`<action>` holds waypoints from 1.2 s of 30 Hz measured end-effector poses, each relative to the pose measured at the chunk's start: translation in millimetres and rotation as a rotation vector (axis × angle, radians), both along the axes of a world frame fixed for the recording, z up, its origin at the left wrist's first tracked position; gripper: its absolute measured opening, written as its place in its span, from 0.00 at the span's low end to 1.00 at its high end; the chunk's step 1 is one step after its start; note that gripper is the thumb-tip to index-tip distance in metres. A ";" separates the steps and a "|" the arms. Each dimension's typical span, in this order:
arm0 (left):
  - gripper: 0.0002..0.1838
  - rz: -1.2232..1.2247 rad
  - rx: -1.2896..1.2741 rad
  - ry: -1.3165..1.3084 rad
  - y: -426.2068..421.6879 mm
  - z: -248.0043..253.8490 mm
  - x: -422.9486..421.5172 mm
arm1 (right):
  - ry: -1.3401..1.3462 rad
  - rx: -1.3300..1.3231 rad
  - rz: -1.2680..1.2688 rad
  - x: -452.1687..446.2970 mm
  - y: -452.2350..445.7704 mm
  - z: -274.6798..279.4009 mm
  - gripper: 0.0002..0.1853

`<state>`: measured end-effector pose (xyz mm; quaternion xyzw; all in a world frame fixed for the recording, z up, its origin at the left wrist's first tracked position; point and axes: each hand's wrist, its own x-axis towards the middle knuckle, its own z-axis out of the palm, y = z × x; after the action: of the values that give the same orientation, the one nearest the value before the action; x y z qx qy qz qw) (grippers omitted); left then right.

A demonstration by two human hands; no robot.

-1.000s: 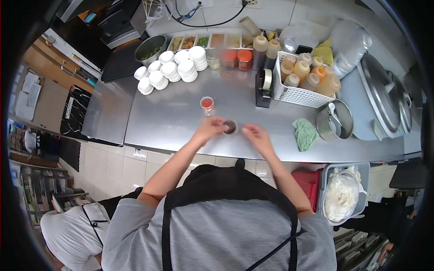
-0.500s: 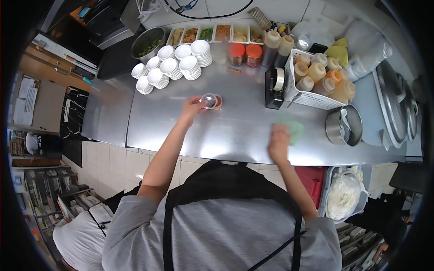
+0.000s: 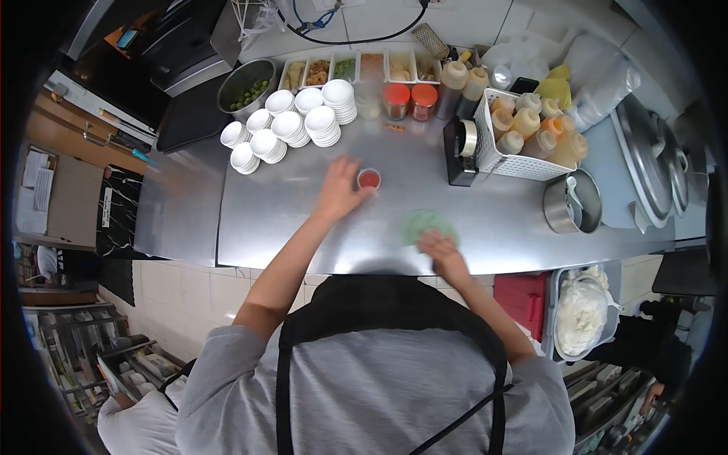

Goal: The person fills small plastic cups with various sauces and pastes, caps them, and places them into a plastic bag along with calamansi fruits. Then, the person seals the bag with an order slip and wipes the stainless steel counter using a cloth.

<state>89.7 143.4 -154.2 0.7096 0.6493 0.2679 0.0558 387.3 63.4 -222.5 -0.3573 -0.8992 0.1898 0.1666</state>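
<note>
A small round cup with red contents [image 3: 368,179] stands on the steel counter [image 3: 303,220]. Just left of it is my left hand [image 3: 343,187], fingers apart and slightly blurred, the thumb close to the cup's lower edge. My right hand [image 3: 440,246] lies with spread fingers on the near edge of a green cloth [image 3: 426,224], which is flat on the counter and smeared by motion. The second cup is not separately visible.
Stacks of white dishes [image 3: 287,125] stand at the back left. Behind are red-lidded jars [image 3: 396,101]. A tape dispenser [image 3: 460,155], a white basket [image 3: 523,167] of bottles and a metal pot [image 3: 557,210] stand on the right. A co-worker [image 3: 140,425] is at lower left.
The green cloth has moved left across the counter with my right hand. My left hand held a small dark cup; now its fingers are apart beside the red one.
</note>
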 end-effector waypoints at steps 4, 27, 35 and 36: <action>0.26 -0.225 -0.346 0.111 17.2 0.0 29.2 | 0.008 0.019 -0.455 84.9 27.6 8.1 0.27; 0.36 -0.009 -0.196 0.128 -21.9 -15.9 -18.6 | 0.399 0.741 -1.356 274.8 317.5 320.0 0.19; 0.40 -0.010 -0.224 0.072 -22.3 2.6 -7.1 | 0.624 0.612 -1.264 298.1 361.8 359.6 0.09; 0.41 -0.001 -0.200 0.071 -24.1 4.7 -5.1 | 0.626 0.619 -1.258 298.5 368.2 356.8 0.09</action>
<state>84.6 119.3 -149.5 0.7101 0.6738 0.1763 0.1033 685.9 431.6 134.3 -0.6683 -0.4497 -0.1087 0.5825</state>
